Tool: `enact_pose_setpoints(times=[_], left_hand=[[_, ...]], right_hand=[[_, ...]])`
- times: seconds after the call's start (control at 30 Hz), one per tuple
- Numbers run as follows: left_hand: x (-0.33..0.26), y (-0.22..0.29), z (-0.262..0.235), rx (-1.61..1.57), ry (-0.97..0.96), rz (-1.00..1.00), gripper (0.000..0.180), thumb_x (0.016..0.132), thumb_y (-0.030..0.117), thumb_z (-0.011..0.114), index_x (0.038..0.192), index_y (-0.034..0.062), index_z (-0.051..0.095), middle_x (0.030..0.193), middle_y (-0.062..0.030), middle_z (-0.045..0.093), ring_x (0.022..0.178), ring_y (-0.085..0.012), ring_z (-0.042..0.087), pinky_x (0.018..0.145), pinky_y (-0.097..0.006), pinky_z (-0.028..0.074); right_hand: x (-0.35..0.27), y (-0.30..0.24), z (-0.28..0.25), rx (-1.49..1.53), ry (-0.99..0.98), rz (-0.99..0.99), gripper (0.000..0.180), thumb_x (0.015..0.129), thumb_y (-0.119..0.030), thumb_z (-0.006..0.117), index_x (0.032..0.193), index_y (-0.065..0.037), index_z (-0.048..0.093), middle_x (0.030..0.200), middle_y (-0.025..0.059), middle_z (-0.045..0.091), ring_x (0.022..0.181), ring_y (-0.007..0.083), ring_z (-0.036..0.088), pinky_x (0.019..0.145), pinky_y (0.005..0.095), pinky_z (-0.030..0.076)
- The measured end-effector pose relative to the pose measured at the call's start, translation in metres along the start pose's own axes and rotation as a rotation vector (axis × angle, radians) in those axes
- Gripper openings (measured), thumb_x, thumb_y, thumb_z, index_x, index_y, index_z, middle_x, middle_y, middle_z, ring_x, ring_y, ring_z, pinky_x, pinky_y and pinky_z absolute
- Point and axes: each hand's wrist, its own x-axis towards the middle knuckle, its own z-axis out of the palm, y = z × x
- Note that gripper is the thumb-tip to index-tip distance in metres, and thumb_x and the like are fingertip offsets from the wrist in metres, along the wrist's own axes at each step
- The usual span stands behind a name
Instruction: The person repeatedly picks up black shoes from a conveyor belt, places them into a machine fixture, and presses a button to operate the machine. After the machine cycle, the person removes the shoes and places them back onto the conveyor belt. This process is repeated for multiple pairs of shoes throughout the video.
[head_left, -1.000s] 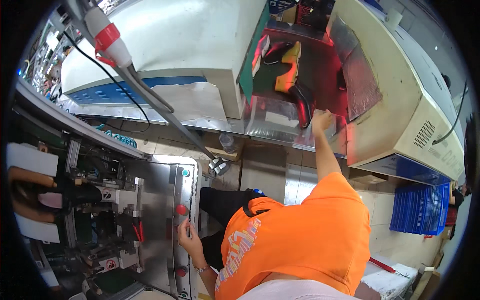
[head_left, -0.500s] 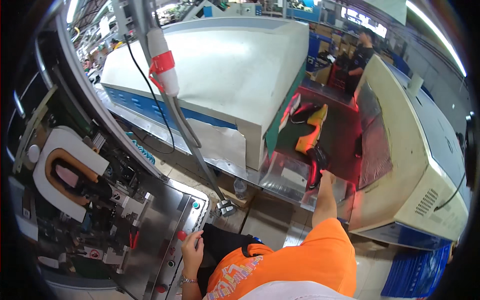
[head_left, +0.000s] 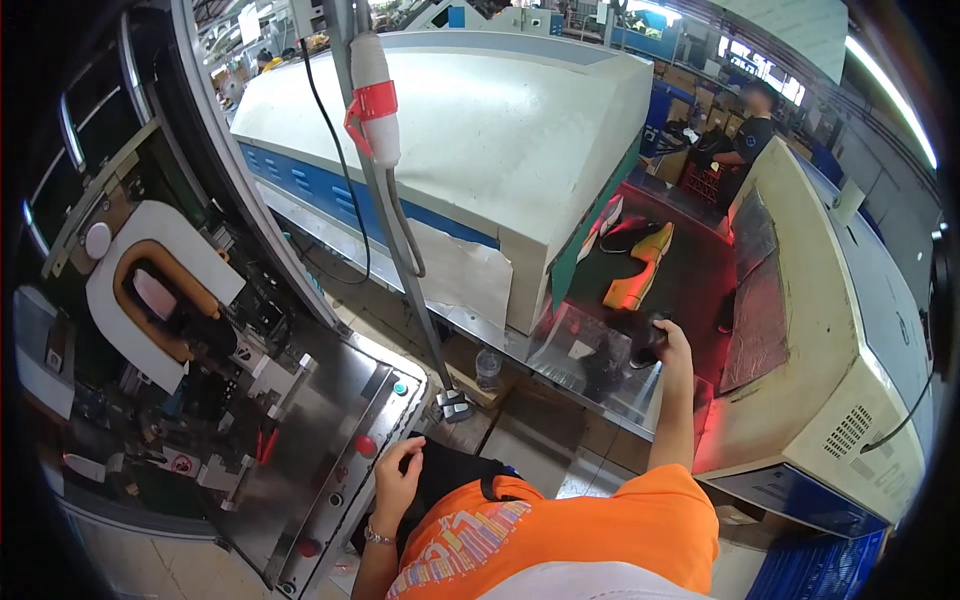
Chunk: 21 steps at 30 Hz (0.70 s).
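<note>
My right hand [head_left: 675, 345] reaches over the near end of the dark conveyor and grips a black shoe [head_left: 648, 343], fingers closed around it. Beyond it on the conveyor lies a yellow-orange shoe [head_left: 630, 288], lit partly red. A white and dark shoe [head_left: 605, 222] rests farther back, close to the white housing. My left hand [head_left: 400, 475] holds nothing; its fingers are loosely bent and apart, beside a red push button [head_left: 367, 445] on the metal machine panel.
A large white machine housing [head_left: 450, 130] flanks the conveyor on the left, a cream housing [head_left: 830, 330] on the right. A grey pole [head_left: 395, 230] stands before me. At left is a machine with a white U-shaped pad [head_left: 110, 290]. A person [head_left: 755, 135] stands beyond the conveyor.
My right hand has lifted the black shoe from beside the yellow-orange one and drawn it slightly nearer. My left hand stays near the panel. The whole view has shifted a little.
</note>
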Motion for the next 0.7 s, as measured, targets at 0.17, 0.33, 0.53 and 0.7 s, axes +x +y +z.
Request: enact_pose_setpoints(times=[0.17,0.33,0.53,0.7], left_hand=[[0.01,0.002,0.031,-0.618,-0.172,-0.189,0.038,0.085,0.001,0.056,0.122,0.0015,0.048,0.117,-0.01,0.055,0.102,-0.0177,0.055,0.09,-0.03,0.044],[0.029,0.049,0.033,-1.13,-0.266,0.09,0.072,0.081,0.043,0.065,0.135,0.0052,0.033,0.133,-0.0104,0.039,0.117,-0.0209,0.043,0.096,-0.041,0.039],[-0.006,0.036,-0.026,-1.042,0.126,0.103,0.104,0.069,0.082,0.033,0.139,0.0056,0.026,0.142,-0.007,0.03,0.129,-0.0258,0.03,0.108,-0.044,0.025],[-0.07,-0.009,-0.09,-1.014,0.506,0.057,0.1,0.071,0.08,0.033,0.139,0.0066,0.027,0.143,-0.0065,0.031,0.128,-0.0251,0.034,0.106,-0.042,0.029]], right_hand=[[-0.204,-0.006,0.144,-0.041,-0.348,0.12,0.059,0.062,-0.001,0.055,0.12,0.003,0.047,0.106,0.0158,0.061,0.094,0.0301,0.061,0.088,0.0386,0.048],[-0.272,0.059,0.227,-0.014,-0.901,0.299,0.074,0.056,0.002,0.06,0.128,0.001,0.042,0.117,0.014,0.056,0.106,0.0244,0.056,0.094,0.0368,0.044],[-0.273,0.156,0.309,-0.212,-1.5,0.589,0.066,0.07,-0.005,0.072,0.129,0.0,0.042,0.124,0.0081,0.053,0.112,0.0158,0.051,0.099,0.0307,0.038],[-0.306,0.205,0.384,-0.28,-1.571,0.738,0.044,0.082,-0.018,0.068,0.12,-0.003,0.051,0.113,0.0039,0.06,0.102,0.0125,0.056,0.09,0.0274,0.043]])
